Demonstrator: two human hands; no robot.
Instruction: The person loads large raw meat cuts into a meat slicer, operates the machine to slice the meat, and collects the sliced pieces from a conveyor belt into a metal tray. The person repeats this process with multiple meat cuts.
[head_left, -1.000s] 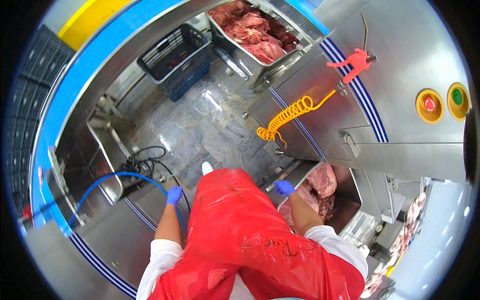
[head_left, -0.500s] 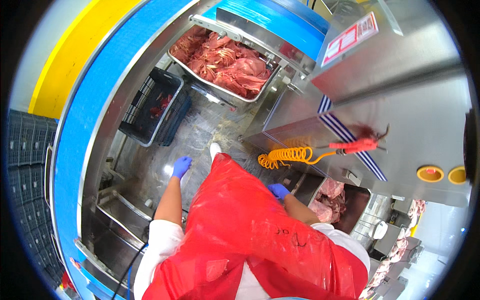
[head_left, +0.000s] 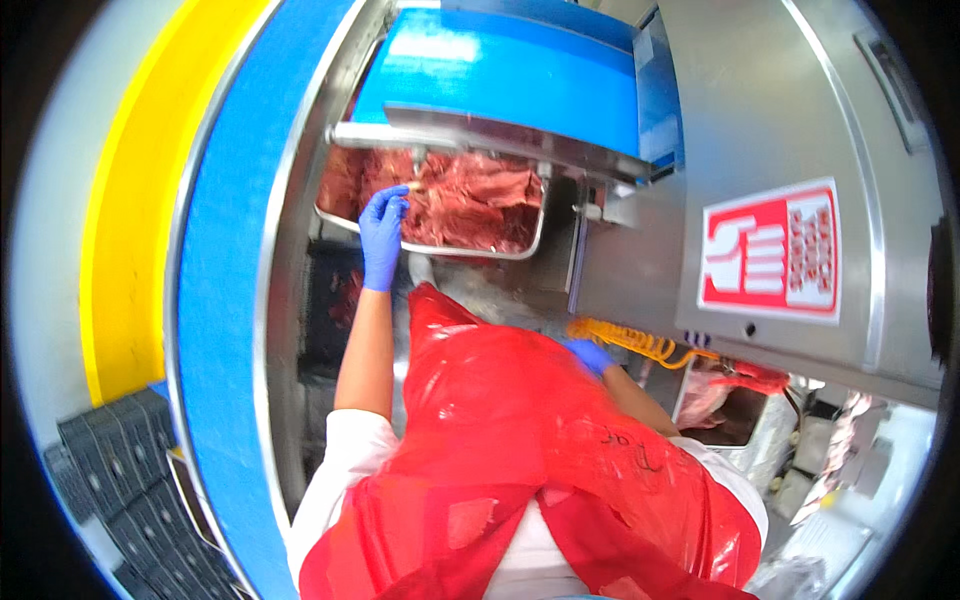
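My left hand, in a blue glove, reaches forward over the near left rim of a metal tub heaped with raw red meat. Its thumb and fingers come together at the tips, beside a small pale bit; what this bit is stays unclear. My right hand, gloved in blue as well, hangs low by the right side of my red apron. The apron covers its fingers. Nearest to it is a coiled orange air hose.
A blue conveyor belt crosses above the tub; another blue surface curves along my left. Steel cabinets stand on the right, with a second meat tub below. A dark crate lies under my left arm.
My left hand has risen from beside me and moved forward to the meat tub. My view has shifted closer to the tub and belt. My right hand stays low at my side.
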